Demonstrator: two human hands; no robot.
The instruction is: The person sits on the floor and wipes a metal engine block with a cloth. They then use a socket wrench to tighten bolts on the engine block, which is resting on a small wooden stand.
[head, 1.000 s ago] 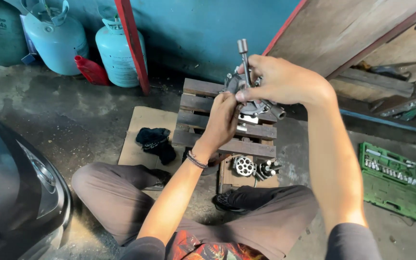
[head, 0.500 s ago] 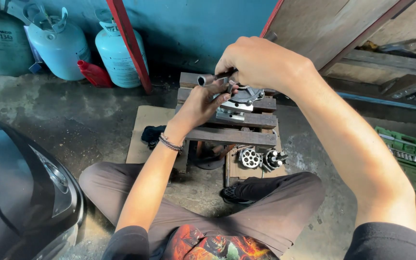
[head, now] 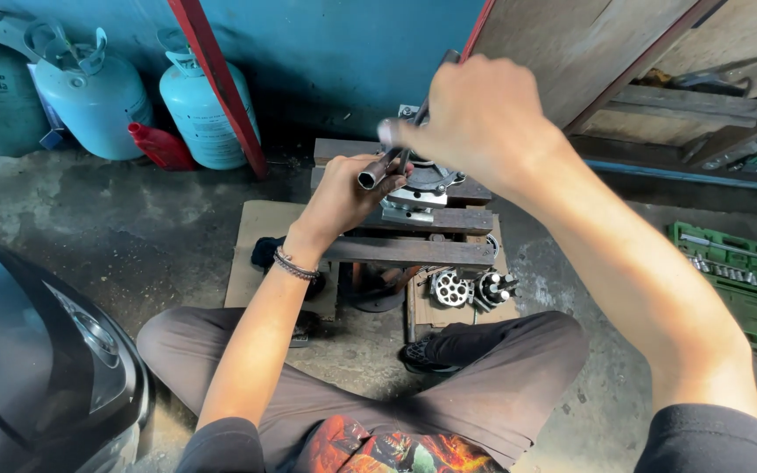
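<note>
I sit on the floor facing a small wooden slatted stand [head: 413, 250]. On its top lies a round metal machine part [head: 422, 186]. My right hand [head: 484, 118] is closed around a long metal socket wrench [head: 383, 166] that slants down toward the part. My left hand [head: 343, 197] grips the tube-shaped lower end of that wrench, right above the part. The place where the tool meets the part is hidden by my hands.
Two toothed metal pieces [head: 470, 287] lie on cardboard [head: 260, 263] under the stand. Pale blue gas cylinders [head: 89, 96] and a red pole [head: 216, 83] stand by the blue wall. A green socket tray [head: 738, 276] lies right; a dark vehicle body [head: 37, 350] bulges at left.
My right hand has swung the wrench from upright to a slant and risen closer to the camera. My left hand has moved from the part onto the wrench's lower end.
</note>
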